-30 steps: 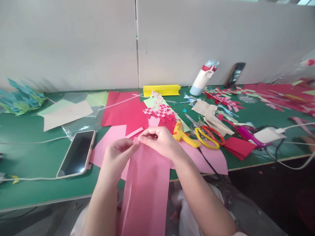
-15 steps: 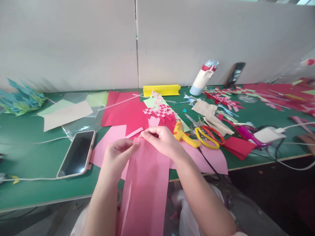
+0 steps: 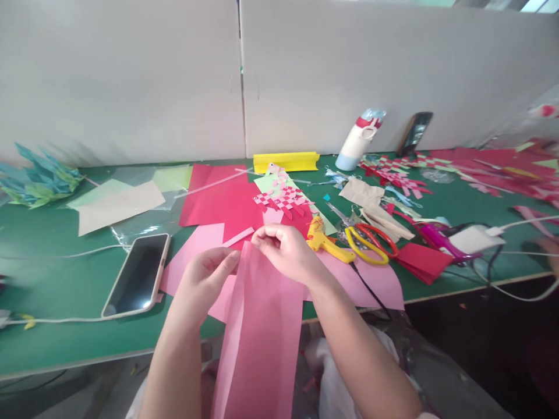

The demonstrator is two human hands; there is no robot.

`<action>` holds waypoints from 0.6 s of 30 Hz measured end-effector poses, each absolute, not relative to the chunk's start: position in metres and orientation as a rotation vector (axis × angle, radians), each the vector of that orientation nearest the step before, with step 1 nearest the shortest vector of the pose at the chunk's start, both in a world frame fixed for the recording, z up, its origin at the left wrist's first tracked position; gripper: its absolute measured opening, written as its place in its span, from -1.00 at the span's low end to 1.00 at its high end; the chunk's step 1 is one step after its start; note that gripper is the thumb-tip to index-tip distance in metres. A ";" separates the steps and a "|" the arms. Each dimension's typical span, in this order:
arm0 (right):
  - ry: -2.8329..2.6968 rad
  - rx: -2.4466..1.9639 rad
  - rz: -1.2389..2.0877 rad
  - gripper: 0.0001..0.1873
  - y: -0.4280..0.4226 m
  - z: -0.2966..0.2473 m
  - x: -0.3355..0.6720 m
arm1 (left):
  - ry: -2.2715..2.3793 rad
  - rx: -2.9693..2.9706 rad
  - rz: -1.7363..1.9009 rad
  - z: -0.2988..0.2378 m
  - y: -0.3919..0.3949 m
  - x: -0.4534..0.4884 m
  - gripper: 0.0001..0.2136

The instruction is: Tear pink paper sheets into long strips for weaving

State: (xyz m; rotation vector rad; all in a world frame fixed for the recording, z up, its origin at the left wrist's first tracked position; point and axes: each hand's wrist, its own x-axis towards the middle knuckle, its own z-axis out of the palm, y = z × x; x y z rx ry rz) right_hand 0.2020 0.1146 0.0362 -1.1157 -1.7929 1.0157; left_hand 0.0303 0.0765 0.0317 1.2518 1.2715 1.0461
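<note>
In the head view, your right hand (image 3: 286,251) pinches the top end of a long pink sheet (image 3: 273,326) between thumb and fingers. Your left hand (image 3: 208,278) is at the sheet's upper left edge, thumb close to the curled fingers; you cannot tell whether it grips the paper. The sheet, creased lengthwise near its left side, runs from the green table (image 3: 48,343) over its front edge toward your lap. A yellow glue gun (image 3: 328,247) lies right of your right hand, beside the scissors (image 3: 371,247).
</note>
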 end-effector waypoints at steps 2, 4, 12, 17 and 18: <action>-1.789 -1.111 1.014 -0.76 0.116 0.037 0.203 | 1.299 1.262 1.034 0.032 0.076 0.027 -0.82; -1.770 -1.075 1.003 -0.76 0.115 0.038 0.202 | 1.334 1.271 1.040 0.032 0.075 0.027 -0.85; -1.722 -1.214 0.844 -0.78 0.099 0.048 0.193 | 1.405 1.249 1.153 0.038 0.072 0.032 -0.88; -1.682 -1.143 1.026 -0.84 0.100 0.043 0.192 | 1.322 1.191 1.168 0.036 0.073 0.030 -0.88; -1.664 -1.123 1.067 -0.84 0.101 0.042 0.193 | 1.295 1.168 1.159 0.035 0.073 0.030 -0.88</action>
